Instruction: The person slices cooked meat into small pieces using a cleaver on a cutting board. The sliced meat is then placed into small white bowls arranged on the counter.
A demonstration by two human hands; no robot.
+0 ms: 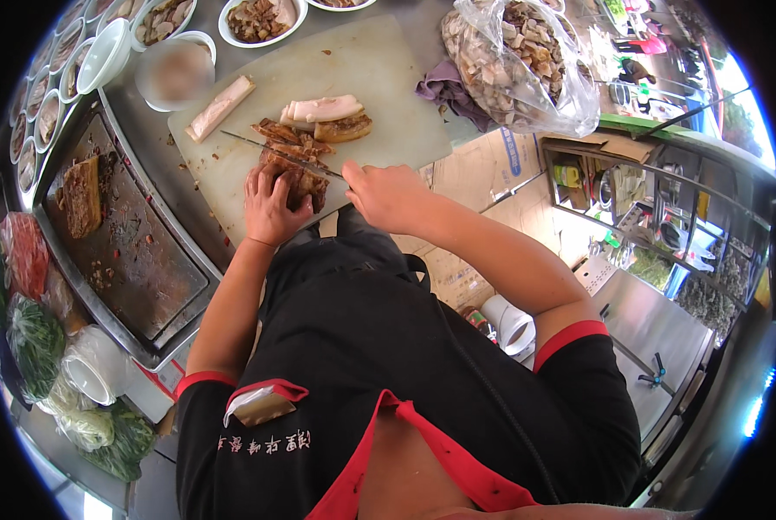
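Observation:
A white cutting board (388, 71) lies before me. My right hand (388, 195) is closed round the handle of a long-bladed knife (277, 153), its blade lying across a piece of browned cooked meat (290, 162). Bent fingers of my left hand (274, 201) press on the near end of that meat. Cut brown slices spread just beyond the blade. Pale slices of fatty meat (326, 108) rest against a browned piece (344, 128) farther up the board. A separate pale strip (221, 108) lies at the board's left side. The knife's handle is mostly hidden by my fingers.
A metal tray (134, 260) at the left holds a browned meat slab (82, 197). Several white bowls of meat, one bowl (258, 42) among them, line the far and left sides. A clear plastic bag (524, 71) of chopped pieces and a purple cloth (453, 94) stand at the right.

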